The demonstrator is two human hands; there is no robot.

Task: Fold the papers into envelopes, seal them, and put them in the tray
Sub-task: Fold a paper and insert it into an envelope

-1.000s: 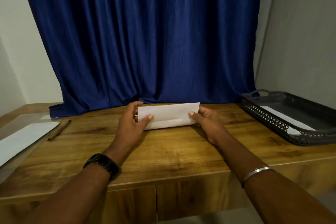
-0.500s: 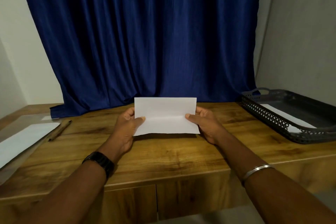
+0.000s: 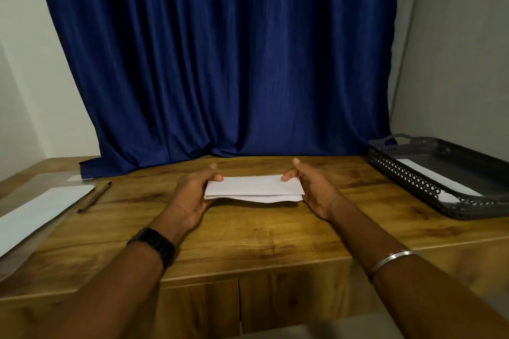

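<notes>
A white folded paper [image 3: 254,189] lies nearly flat just above the middle of the wooden desk [image 3: 248,234], its layers showing along the near edge. My left hand [image 3: 192,192] pinches its left end, thumb on top. My right hand [image 3: 311,187] pinches its right end the same way. The dark perforated tray [image 3: 413,173] stands at the right edge of the desk with a white envelope [image 3: 438,181] lying inside it.
A clear sleeve with white sheets [image 3: 41,209] lies at the desk's left end, a brown pencil [image 3: 95,197] beside it. A blue curtain [image 3: 220,63] hangs behind the desk. A grey wall rises close behind the tray.
The paper was held upright and opened taller half a second ago; now it is folded down into a narrow strip and lowered close to the desk, both hands still at its ends.
</notes>
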